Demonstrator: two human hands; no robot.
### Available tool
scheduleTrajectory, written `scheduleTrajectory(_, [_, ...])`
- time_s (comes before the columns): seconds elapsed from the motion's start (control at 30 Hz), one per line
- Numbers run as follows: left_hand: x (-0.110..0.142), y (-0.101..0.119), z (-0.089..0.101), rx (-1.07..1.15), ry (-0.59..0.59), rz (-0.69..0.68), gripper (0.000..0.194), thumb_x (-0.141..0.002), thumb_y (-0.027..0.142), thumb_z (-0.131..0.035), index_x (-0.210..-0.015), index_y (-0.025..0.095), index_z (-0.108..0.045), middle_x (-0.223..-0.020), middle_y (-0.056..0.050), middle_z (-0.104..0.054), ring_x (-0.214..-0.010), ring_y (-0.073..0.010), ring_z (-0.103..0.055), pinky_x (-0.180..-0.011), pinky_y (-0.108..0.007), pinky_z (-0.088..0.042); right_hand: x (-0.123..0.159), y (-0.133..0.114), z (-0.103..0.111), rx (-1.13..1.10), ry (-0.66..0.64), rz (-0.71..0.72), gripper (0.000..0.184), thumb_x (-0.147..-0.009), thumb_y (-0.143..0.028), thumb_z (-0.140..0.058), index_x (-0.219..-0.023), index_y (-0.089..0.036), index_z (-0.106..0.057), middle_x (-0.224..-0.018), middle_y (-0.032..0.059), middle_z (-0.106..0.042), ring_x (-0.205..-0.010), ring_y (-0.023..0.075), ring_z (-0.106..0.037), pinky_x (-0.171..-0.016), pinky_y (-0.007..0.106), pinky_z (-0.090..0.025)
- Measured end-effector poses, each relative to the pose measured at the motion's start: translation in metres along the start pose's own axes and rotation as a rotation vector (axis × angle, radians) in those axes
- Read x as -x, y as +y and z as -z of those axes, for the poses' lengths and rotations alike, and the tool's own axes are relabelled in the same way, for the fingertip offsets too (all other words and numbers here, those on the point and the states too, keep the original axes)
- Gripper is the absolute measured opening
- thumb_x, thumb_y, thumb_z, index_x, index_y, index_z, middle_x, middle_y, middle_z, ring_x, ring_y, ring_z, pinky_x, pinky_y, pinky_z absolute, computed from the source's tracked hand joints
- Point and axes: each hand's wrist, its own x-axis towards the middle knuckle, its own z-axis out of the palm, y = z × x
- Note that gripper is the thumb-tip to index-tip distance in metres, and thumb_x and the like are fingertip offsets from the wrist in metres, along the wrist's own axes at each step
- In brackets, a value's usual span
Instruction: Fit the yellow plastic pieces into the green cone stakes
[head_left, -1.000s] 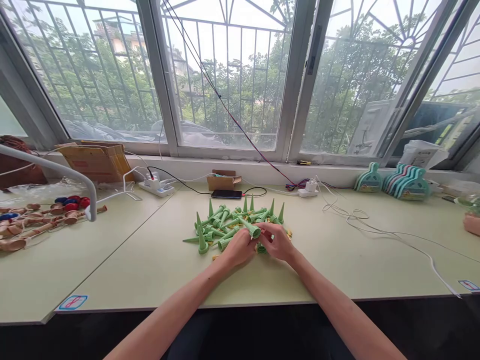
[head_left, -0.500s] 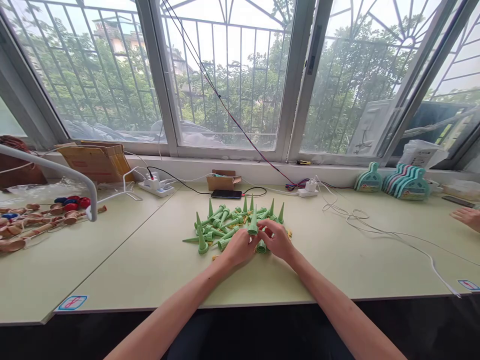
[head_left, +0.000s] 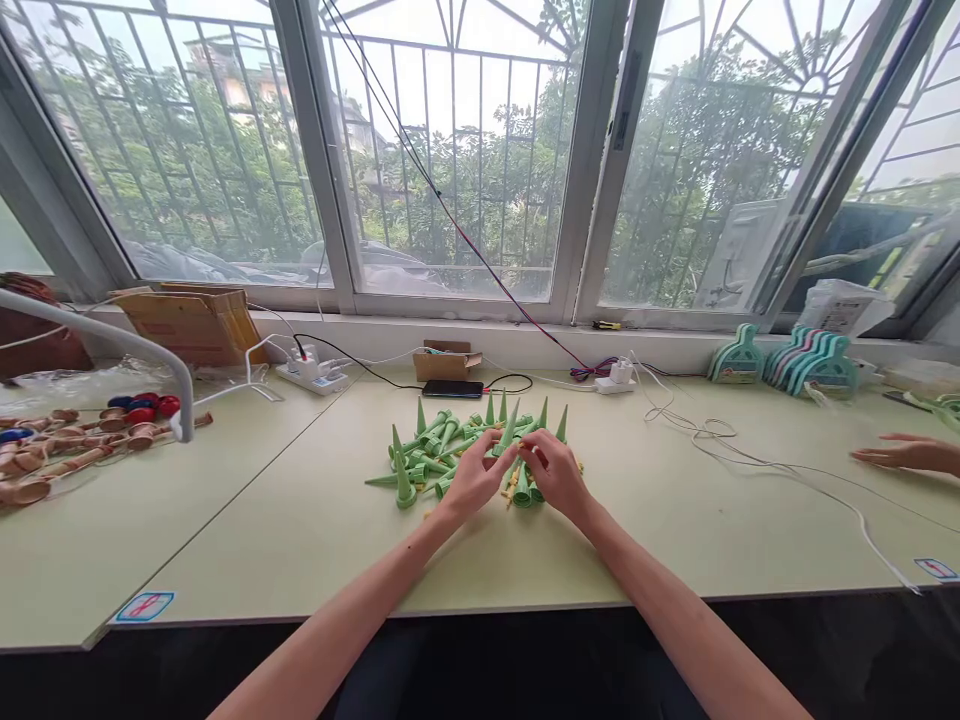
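A green plastic spike, cone-shaped with its tip up, stands between my hands over the pile. My left hand holds it with fingers and thumb closed round its lower part, which they partly hide. My right hand is closed beside it, fingertips pinching what looks like a small yellow piece against the spike's base. Around both hands lie several similar green spikes, some upright, others on their sides with hollow ends showing. Small yellow pieces lie among them below my hands.
Behind the pile are a phone and a small cardboard box. Wooden toys and a lamp arm are at left. Loose white cable, teal fan-shaped items and another person's hand are at right.
The spike has turned from slanting, hollow end toward me, to upright. My left hand has shifted up and its fingers have spread round it. The other person's hand has come further in at right.
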Motion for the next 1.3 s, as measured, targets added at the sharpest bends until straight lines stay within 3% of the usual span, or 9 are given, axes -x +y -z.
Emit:
scheduleTrajectory(0.27, [0.000, 0.005, -0.002, 0.117, -0.027, 0.009, 0.039, -0.091, 0.056, -0.049, -0.081, 0.018, -0.050, -0.046, 0.009, -0.037, -0.036, -0.0058, -0.033, -0.039, -0.019, -0.025, 0.000, 0.001, 0.001, -0.019, 0.004, -0.019, 0.018, -0.097, -0.033, -0.051, -0.088, -0.020, -0.060, -0.083, 0.0023, -0.058, -0.058, 0.0114, -0.046, -0.059, 0.025, -0.040])
scheduleTrajectory(0.5, [0.000, 0.002, -0.001, 0.126, -0.077, 0.019, 0.041, -0.094, 0.054, -0.046, -0.076, 0.018, -0.050, -0.042, 0.008, -0.037, -0.035, -0.0065, -0.034, -0.038, -0.019, -0.024, 0.000, 0.002, 0.001, -0.029, -0.019, -0.032, 0.025, -0.098, -0.037, -0.050, -0.082, -0.019, -0.058, -0.079, 0.0017, -0.058, -0.058, 0.0115, -0.047, -0.058, 0.025, -0.039])
scheduleTrajectory(0.97, [0.002, -0.006, 0.002, 0.078, -0.094, -0.017, 0.039, -0.091, 0.055, -0.050, -0.098, 0.017, -0.056, -0.079, 0.001, -0.058, -0.042, -0.0038, -0.045, -0.037, -0.018, -0.032, 0.004, 0.006, 0.001, -0.059, -0.034, -0.041, 0.028, -0.096, -0.037, -0.051, -0.074, -0.019, -0.052, -0.064, -0.0019, -0.052, -0.054, 0.0109, -0.041, -0.053, 0.023, -0.033])
scheduleTrajectory(1.13, [0.003, -0.007, 0.001, 0.046, -0.083, -0.001, 0.040, -0.090, 0.051, -0.053, -0.110, 0.016, -0.055, -0.053, 0.008, -0.044, -0.040, -0.0076, -0.045, -0.037, -0.018, -0.035, 0.004, 0.007, 0.000, -0.063, -0.049, -0.054, 0.028, -0.096, -0.037, -0.051, -0.074, -0.020, -0.051, -0.061, -0.0036, -0.045, -0.053, 0.0107, -0.037, -0.052, 0.023, -0.031])
scheduleTrajectory(1.3, [0.004, -0.007, 0.002, 0.016, -0.097, -0.042, 0.036, -0.092, 0.045, -0.052, -0.116, 0.018, -0.054, -0.051, 0.008, -0.044, -0.039, -0.0074, -0.045, -0.038, -0.017, -0.036, 0.004, 0.007, 0.001, -0.064, -0.055, -0.055, 0.028, -0.096, -0.037, -0.050, -0.074, -0.020, -0.051, -0.060, -0.0036, -0.044, -0.053, 0.0110, -0.036, -0.053, 0.023, -0.031])
